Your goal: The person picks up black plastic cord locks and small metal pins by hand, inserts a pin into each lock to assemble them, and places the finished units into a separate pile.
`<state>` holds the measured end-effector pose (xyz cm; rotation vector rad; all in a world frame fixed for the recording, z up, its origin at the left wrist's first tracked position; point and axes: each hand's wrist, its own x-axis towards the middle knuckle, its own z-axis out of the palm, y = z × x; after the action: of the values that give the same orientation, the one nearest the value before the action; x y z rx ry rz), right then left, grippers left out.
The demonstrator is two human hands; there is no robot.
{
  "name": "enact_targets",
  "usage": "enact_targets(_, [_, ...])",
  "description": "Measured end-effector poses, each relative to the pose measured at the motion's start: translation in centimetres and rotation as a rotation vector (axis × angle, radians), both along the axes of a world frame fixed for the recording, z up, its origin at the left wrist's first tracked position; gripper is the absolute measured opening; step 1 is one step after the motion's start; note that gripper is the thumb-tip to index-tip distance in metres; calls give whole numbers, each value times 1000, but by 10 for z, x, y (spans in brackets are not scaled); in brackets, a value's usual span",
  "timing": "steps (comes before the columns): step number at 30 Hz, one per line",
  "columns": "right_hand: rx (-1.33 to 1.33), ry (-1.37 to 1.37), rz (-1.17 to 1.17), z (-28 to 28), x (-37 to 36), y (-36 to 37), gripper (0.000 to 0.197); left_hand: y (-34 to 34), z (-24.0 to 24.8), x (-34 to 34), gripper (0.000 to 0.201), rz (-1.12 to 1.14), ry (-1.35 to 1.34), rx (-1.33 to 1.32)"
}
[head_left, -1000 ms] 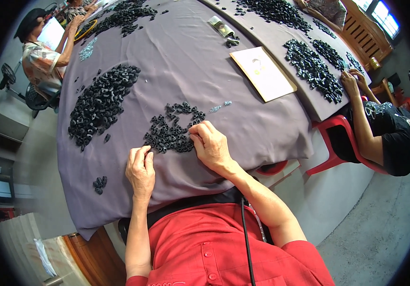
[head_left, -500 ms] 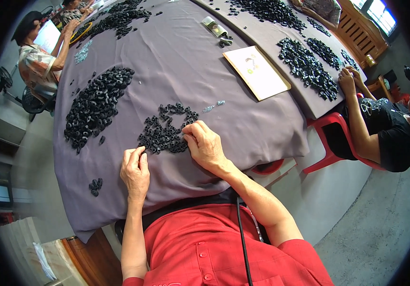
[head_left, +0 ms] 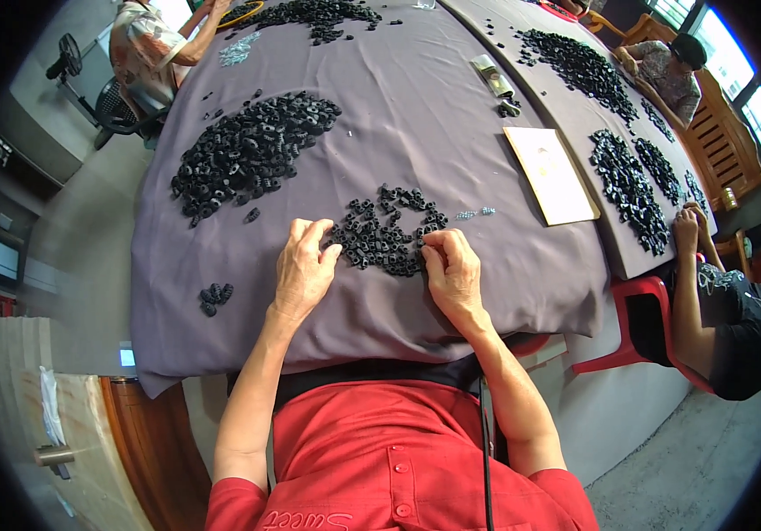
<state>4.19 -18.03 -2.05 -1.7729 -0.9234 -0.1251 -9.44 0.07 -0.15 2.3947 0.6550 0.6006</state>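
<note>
A loose pile of small black hollow plastic parts (head_left: 376, 237) lies on the cloth-covered table in front of me, with a bare gap in its upper right. At its left edge is my left hand (head_left: 303, 273), fingers bent and the thumb held apart from them; black parts show beside the fingertips. My right hand (head_left: 454, 276) is at the pile's right edge, thumb and forefinger closed together in a pinch. Whatever lies between those fingertips is too small to make out. Just beyond my right hand are a few small silvery springs (head_left: 475, 213).
A larger heap of black parts (head_left: 243, 155) spreads to the left, with a small cluster (head_left: 214, 298) nearer me. Toward the right lie a flat cream board (head_left: 550, 175) and a clear container (head_left: 493, 75). Other people sit around the tables; a red chair (head_left: 630, 327) stands at right.
The whole view has shifted, so the table appears farther right and its near edge higher. My left hand has moved up to the pile's left edge, its thumb parting from the fingers.
</note>
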Motion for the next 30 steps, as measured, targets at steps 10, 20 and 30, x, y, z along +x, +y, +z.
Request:
enact_targets(10, [16, 19, -2, 0, 2, 0, 11, -13, -16, 19, 14, -5, -97, 181])
enact_targets(20, [41, 11, -1, -4, 4, 0, 11, -12, -19, 20, 11, -19, -241, 22])
enact_targets(30, [24, 55, 17, 0, 2, 1, 11, -13, -26, 19, 11, 16, -289, -2])
